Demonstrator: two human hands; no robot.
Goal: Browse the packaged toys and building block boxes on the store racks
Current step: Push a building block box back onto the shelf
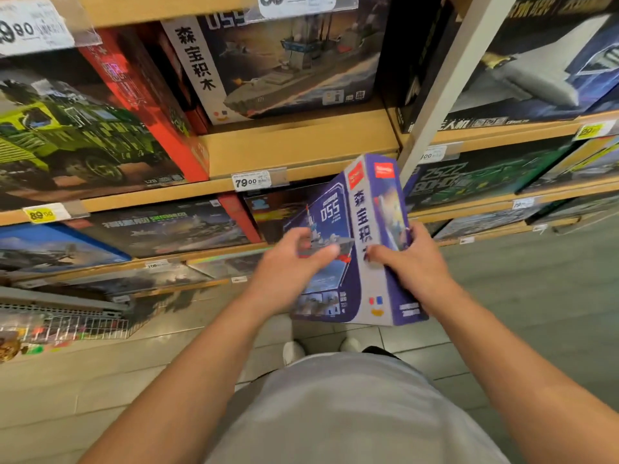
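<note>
Nearest the camera, a grey shirt (348, 406) fills the bottom of the view, with two white shoe tips (293, 351) on the tiled floor (67, 390) just past it. Both bare forearms reach forward to a purple box (360, 249) marked 055, held in the air in front of the racks, tilted with its top leaning right and its white spine with black characters facing the camera. The right hand (413, 259) grips the box at its right side, fingers (378, 254) curled over the spine and thumb on the side panel. The left hand (291, 266) is on the front face, fingers loosely bent and blurred; whether it grips the box or only touches it, I cannot tell. Low on the left, a wire basket (70, 326) holds small coloured items. Behind the box, the wooden shelves (301, 145) carry building block boxes: a green truck box (77, 135) on the left, a red box (140, 95) leaning beside it, and a warship box (288, 61) also marked 055 higher up. A price tag (251, 180) reading 79.00 sits on the shelf edge just above the held box, and a yellow tag (42, 215) reading 89 sits farther left. A white upright (445, 78) divides the racks; to its right stands a jet box (536, 68).
</note>
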